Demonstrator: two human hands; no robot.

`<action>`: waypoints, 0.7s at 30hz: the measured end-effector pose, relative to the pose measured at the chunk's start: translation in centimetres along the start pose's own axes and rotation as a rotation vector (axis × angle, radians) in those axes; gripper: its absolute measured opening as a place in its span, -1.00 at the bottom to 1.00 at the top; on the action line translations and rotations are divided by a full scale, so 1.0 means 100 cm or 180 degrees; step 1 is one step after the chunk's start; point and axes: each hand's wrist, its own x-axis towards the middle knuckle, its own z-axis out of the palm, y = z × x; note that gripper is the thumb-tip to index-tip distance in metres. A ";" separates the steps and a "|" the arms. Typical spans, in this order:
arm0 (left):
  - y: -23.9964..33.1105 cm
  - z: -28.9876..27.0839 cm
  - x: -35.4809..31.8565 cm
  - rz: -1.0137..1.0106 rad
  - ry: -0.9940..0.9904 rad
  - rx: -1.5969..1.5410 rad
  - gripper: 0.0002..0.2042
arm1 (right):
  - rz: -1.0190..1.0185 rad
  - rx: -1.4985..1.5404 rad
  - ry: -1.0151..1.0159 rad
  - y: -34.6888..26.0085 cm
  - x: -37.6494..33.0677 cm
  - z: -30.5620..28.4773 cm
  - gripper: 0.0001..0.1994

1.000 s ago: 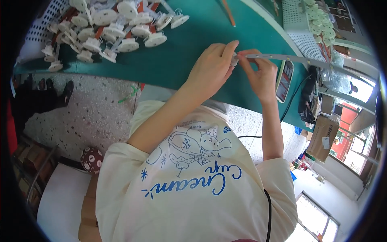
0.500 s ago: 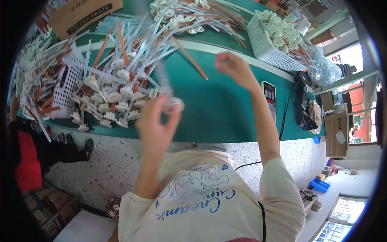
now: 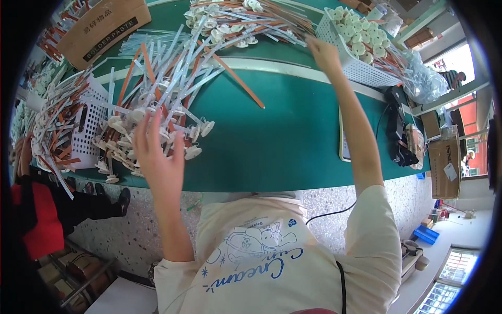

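Note:
My left hand (image 3: 161,162) is over the front of a heap of white round plastic pieces (image 3: 192,152) with pale and brown strips (image 3: 180,86) attached. Its fingers are apart and nothing shows held in them. Farther off, my right hand (image 3: 325,56) reaches to the strip ends of a second heap (image 3: 230,23) at the back. Its fingers are curled close together at those ends; what is between them is hidden and slightly blurred. A lone brown strip (image 3: 241,82) sticks out of the near heap onto the green table (image 3: 251,141).
A white perforated basket (image 3: 86,125) overflows with strips at left; another basket (image 3: 361,70) holds pale round pieces at back right. A phone (image 3: 344,138) lies under my right forearm. Black equipment (image 3: 398,131) and a cardboard box (image 3: 104,31) stand around. Someone in red (image 3: 39,214) is at left.
My left hand has moved left to the near heap and let go of the white round piece it held. My right hand has reached farther away, up to the back heap's strip ends.

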 end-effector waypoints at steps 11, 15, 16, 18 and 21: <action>0.047 0.020 -0.024 -0.0135 -0.0667 -0.1864 -0.59 | 0.0130 0.1731 0.1075 -0.059 -0.012 -0.189 -0.69; 0.076 0.035 -0.032 -0.0209 -0.1417 -0.2503 -0.52 | 0.0506 0.1771 0.0683 -0.086 -0.053 -0.180 -0.69; 0.082 0.043 -0.034 -0.0124 -0.1619 -0.2537 -0.48 | 0.0529 0.1775 0.0642 -0.089 -0.062 -0.177 -0.69; 0.088 0.066 -0.041 -0.0119 -0.1785 -0.2532 -0.46 | 0.0546 0.2191 0.0362 -0.090 -0.081 -0.168 -0.67; 0.085 0.089 -0.054 0.0057 -0.2130 -0.2317 -0.56 | 0.0469 0.2407 0.0055 -0.104 -0.097 -0.144 -0.70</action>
